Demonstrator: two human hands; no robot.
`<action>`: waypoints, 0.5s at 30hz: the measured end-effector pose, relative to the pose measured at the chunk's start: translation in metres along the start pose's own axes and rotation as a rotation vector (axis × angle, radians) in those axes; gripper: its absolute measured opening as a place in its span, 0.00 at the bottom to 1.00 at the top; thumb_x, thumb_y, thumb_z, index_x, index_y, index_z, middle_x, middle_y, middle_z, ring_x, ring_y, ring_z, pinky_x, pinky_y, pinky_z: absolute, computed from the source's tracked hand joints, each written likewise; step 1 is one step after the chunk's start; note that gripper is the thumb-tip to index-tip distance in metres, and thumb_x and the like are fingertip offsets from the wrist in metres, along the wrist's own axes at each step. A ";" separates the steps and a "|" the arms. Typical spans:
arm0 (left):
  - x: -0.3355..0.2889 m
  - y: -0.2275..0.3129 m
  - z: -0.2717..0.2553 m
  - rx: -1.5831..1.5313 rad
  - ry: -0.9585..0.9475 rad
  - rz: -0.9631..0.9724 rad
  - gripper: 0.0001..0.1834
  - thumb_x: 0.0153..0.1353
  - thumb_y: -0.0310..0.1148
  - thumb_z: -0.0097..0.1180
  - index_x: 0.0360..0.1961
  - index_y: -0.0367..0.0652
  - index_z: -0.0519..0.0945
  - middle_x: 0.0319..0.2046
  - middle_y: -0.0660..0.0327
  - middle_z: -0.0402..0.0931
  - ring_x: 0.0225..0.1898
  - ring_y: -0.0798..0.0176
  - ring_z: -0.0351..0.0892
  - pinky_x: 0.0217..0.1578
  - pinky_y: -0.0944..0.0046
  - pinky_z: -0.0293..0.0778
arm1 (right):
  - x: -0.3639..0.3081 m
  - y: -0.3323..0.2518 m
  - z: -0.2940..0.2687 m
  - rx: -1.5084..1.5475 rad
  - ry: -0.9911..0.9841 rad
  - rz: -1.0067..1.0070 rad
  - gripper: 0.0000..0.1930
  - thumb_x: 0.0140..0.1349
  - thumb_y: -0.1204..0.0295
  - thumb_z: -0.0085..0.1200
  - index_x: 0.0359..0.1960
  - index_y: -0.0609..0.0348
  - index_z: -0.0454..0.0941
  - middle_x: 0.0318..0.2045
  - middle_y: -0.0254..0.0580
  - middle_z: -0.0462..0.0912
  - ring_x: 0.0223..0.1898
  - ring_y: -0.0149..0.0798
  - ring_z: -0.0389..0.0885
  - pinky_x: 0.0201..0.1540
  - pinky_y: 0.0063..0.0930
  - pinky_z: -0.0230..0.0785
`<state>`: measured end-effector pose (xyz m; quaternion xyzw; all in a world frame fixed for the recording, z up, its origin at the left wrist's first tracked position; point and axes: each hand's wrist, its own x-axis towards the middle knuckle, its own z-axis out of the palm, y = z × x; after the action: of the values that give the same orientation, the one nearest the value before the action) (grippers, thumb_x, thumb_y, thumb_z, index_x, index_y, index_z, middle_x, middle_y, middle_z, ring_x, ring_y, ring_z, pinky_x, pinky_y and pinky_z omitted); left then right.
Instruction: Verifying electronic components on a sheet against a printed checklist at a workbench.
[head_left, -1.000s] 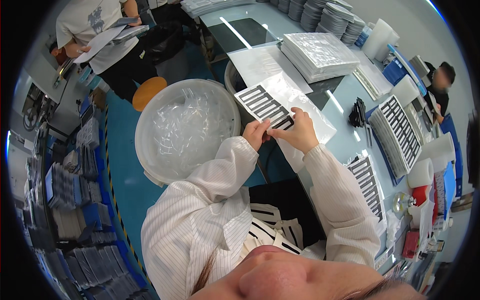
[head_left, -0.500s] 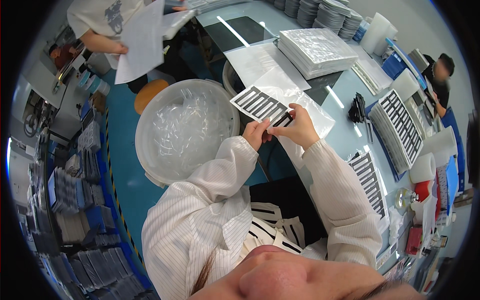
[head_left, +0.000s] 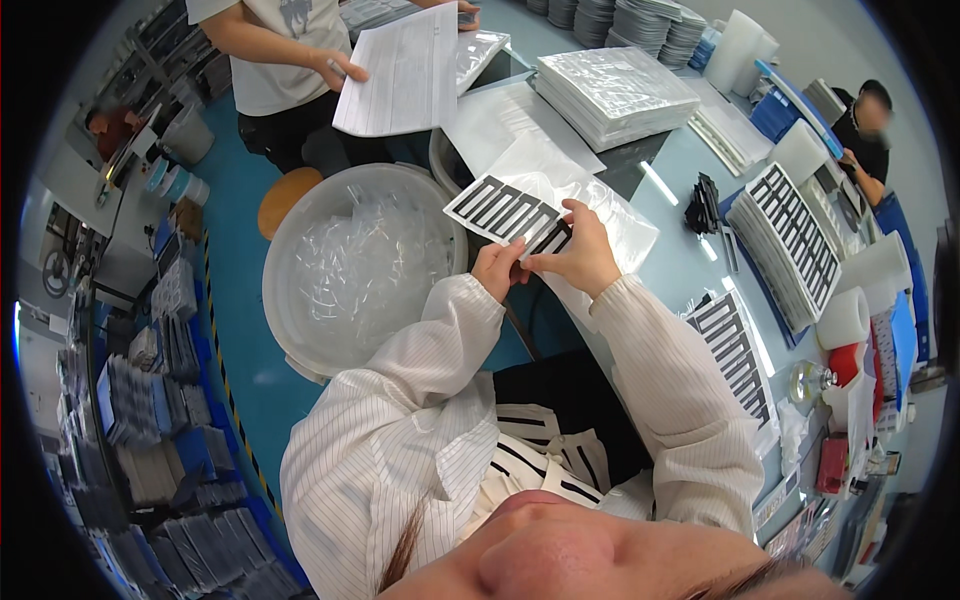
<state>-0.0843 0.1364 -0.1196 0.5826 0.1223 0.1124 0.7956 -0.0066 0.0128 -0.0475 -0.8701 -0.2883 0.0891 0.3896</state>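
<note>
Both hands are closed on one white sheet with a row of black rectangular frames (head_left: pixel 503 207), held tilted above the table's near edge. My left hand (head_left: pixel 497 270) pinches its lower edge. My right hand (head_left: pixel 588 257) grips the right end, thumb beneath the fingers and close to the left fingertips. What the fingertips do against each other is too small to tell. Under the sheet lies clear plastic film (head_left: pixel 620 225). A similar black-framed sheet (head_left: pixel 728 345) rests on the table by my right forearm, and a thick stack of such sheets (head_left: pixel 785 240) stands farther right.
Left of my hands stands a round white bin (head_left: pixel 283 250) holding clear plastic scraps (head_left: pixel 370 265). A plastic-wrapped stack (head_left: pixel 615 90) sits at the back. Black clips or strips (head_left: pixel 704 205) lie on the table (head_left: pixel 668 260). Across the bin, another person holds papers (head_left: pixel 400 75).
The other person has moved rightward with the papers, nearer the table. My view has shifted slightly; my hands keep nearly the same grip on the sheet.
</note>
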 end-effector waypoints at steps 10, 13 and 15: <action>0.002 0.001 -0.004 0.073 0.010 0.022 0.18 0.56 0.41 0.43 0.21 0.37 0.74 0.16 0.61 0.71 0.17 0.69 0.68 0.19 0.73 0.60 | 0.003 0.007 0.007 0.119 0.071 -0.010 0.48 0.24 0.73 0.70 0.53 0.70 0.55 0.35 0.49 0.70 0.37 0.39 0.73 0.39 0.24 0.68; 0.005 -0.001 -0.007 0.094 0.012 0.020 0.18 0.56 0.42 0.43 0.21 0.38 0.75 0.16 0.61 0.72 0.17 0.69 0.68 0.19 0.74 0.60 | 0.001 0.001 0.004 0.101 0.073 0.007 0.47 0.26 0.72 0.69 0.53 0.70 0.55 0.35 0.48 0.70 0.37 0.39 0.73 0.39 0.24 0.68; 0.005 0.000 -0.008 0.095 0.013 0.025 0.18 0.56 0.41 0.43 0.21 0.37 0.75 0.17 0.61 0.72 0.17 0.69 0.68 0.19 0.74 0.60 | 0.002 0.002 0.004 0.113 0.064 0.010 0.47 0.26 0.71 0.69 0.53 0.70 0.56 0.36 0.49 0.70 0.37 0.39 0.72 0.40 0.25 0.67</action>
<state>-0.0817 0.1450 -0.1226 0.6203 0.1252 0.1204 0.7649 -0.0055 0.0151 -0.0513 -0.8505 -0.2659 0.0796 0.4468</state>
